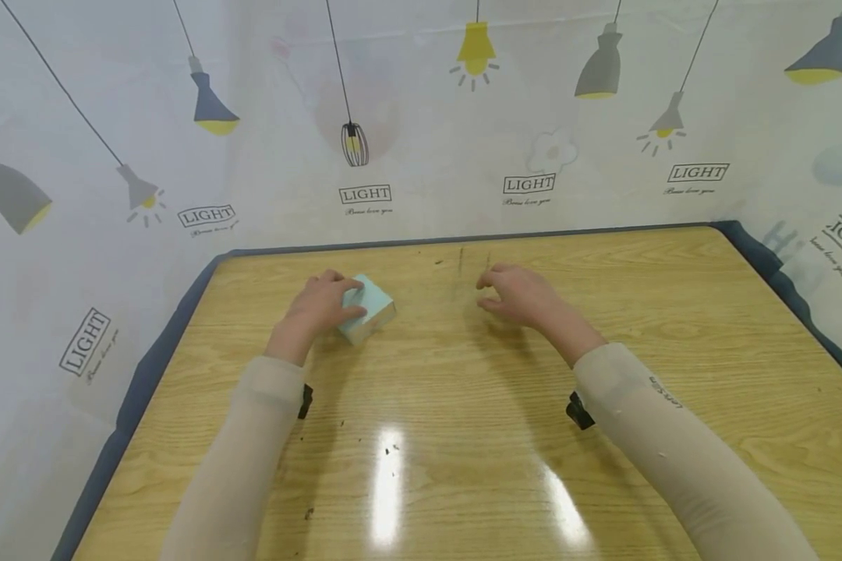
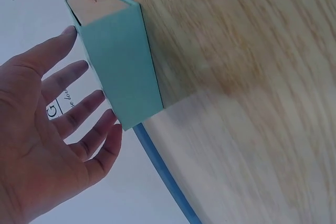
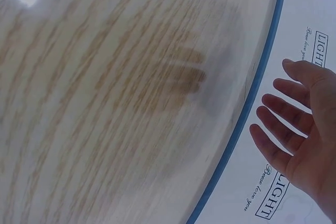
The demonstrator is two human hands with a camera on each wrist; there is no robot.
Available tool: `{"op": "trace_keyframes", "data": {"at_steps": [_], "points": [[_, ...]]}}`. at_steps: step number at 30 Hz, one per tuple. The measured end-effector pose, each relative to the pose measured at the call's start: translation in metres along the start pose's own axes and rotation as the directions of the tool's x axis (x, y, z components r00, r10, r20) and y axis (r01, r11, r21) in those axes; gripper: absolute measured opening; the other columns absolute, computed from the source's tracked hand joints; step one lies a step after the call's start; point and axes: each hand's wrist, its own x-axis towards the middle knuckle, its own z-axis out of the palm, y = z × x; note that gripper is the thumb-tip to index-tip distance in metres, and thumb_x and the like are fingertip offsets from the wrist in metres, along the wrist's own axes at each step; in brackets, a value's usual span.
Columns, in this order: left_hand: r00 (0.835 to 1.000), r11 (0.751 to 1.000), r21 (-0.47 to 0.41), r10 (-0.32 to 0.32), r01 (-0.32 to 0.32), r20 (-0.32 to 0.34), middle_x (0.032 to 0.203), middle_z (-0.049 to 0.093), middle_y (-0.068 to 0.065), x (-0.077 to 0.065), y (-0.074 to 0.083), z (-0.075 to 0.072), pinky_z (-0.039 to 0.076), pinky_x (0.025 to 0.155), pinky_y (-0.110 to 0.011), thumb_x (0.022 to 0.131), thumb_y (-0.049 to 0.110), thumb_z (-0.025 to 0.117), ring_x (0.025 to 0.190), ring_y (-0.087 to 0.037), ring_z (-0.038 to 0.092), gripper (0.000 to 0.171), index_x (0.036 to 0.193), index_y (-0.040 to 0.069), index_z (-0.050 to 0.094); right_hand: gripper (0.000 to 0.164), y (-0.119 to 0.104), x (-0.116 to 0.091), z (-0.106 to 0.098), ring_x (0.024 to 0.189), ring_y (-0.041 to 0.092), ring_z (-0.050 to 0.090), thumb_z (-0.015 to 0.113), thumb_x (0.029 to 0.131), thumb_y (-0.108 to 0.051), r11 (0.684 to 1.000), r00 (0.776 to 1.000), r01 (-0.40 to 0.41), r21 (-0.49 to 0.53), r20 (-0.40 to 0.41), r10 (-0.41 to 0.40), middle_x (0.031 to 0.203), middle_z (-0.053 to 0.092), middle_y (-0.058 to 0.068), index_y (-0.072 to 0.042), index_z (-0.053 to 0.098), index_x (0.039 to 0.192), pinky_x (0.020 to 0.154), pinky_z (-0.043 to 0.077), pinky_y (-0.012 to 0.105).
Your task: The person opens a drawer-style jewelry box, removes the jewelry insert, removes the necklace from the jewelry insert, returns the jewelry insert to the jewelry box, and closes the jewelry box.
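Note:
A thick mint-green book (image 1: 375, 300) with cream page edges stands on the left part of the wooden table (image 1: 449, 389). In the left wrist view, a reddish ribbon lies on the end of the book (image 2: 121, 66). My left hand (image 1: 319, 302) is over the book's left side, its fingers spread and slightly bent. Its fingertips (image 2: 107, 95) reach the book's near face and edge; whether they all touch is hard to tell. Right of the book, my right hand (image 1: 519, 294) hovers above the table with loosely bent fingers, holding nothing. The right wrist view also shows this hand (image 3: 302, 124) with nothing in it.
A dark blue edge (image 1: 407, 243) runs along the back and sides of the table. Behind it hangs a white sheet (image 1: 442, 156) printed with lamps and lettering. Black straps (image 1: 579, 411) sit at the wrists, and small dark marks dot the tabletop.

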Motion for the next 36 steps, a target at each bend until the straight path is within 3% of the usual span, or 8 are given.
{"op": "trace_keyframes", "data": {"at_steps": [10,17,22,28,31,36], "points": [[0.999,1.000,-0.003,0.007,-0.007,0.044,0.152,0.040,-0.019,0.001,0.007,0.002,0.044,0.109,-0.057,0.096,0.045,0.062,0.133,-0.039,0.045,0.065,0.152,0.020,0.042,0.034,-0.003,0.002,0.000,0.115,0.033,0.064,0.066,0.096,-0.029,1.000,1.000,0.005,-0.002,0.010,-0.005,0.127,0.065,0.013,-0.007,0.068,0.121,0.100,0.054,0.049],[0.996,0.999,-0.014,0.037,-0.036,0.077,0.146,0.048,-0.019,-0.002,0.016,-0.001,0.044,0.111,-0.055,0.096,0.037,0.065,0.131,-0.036,0.051,0.062,0.150,0.015,0.044,0.034,-0.006,0.001,0.001,0.118,0.034,0.063,0.066,0.096,-0.029,1.000,1.000,0.006,-0.001,0.023,-0.006,0.130,0.064,0.013,-0.007,0.067,0.122,0.102,0.053,0.050],[0.990,0.993,-0.030,0.116,-0.114,0.086,0.155,0.039,-0.017,-0.001,0.020,-0.003,0.034,0.119,-0.057,0.093,0.035,0.070,0.143,-0.038,0.039,0.062,0.147,0.014,0.048,0.035,-0.009,0.002,0.002,0.117,0.033,0.063,0.066,0.096,-0.029,1.000,0.999,0.016,0.003,0.030,-0.016,0.129,0.064,0.013,-0.007,0.067,0.123,0.104,0.052,0.049],[0.953,0.965,-0.100,0.256,-0.242,0.163,0.165,0.025,-0.015,0.002,0.022,0.000,0.022,0.123,-0.061,0.085,0.030,0.078,0.151,-0.040,0.022,0.074,0.150,0.016,0.044,0.035,-0.014,0.003,0.001,0.117,0.032,0.062,0.065,0.097,-0.030,1.000,0.999,0.008,0.011,0.038,-0.009,0.130,0.064,0.014,-0.008,0.067,0.123,0.103,0.053,0.048],[0.942,0.960,-0.113,0.273,-0.255,0.197,0.165,0.024,-0.014,0.000,0.024,0.001,0.023,0.123,-0.061,0.084,0.028,0.080,0.151,-0.040,0.022,0.080,0.153,0.017,0.040,0.035,-0.016,0.003,0.001,0.117,0.032,0.062,0.066,0.096,-0.030,1.000,0.999,0.008,0.012,0.039,-0.009,0.128,0.064,0.014,-0.008,0.067,0.124,0.103,0.053,0.048],[0.945,0.963,-0.110,0.263,-0.246,0.194,0.164,0.026,-0.013,-0.002,0.027,0.003,0.026,0.122,-0.061,0.083,0.028,0.081,0.151,-0.038,0.024,0.084,0.154,0.017,0.038,0.036,-0.017,0.005,0.004,0.117,0.032,0.062,0.066,0.096,-0.029,1.000,0.999,0.014,0.026,0.049,-0.015,0.127,0.064,0.014,-0.007,0.066,0.124,0.103,0.052,0.048]]}}
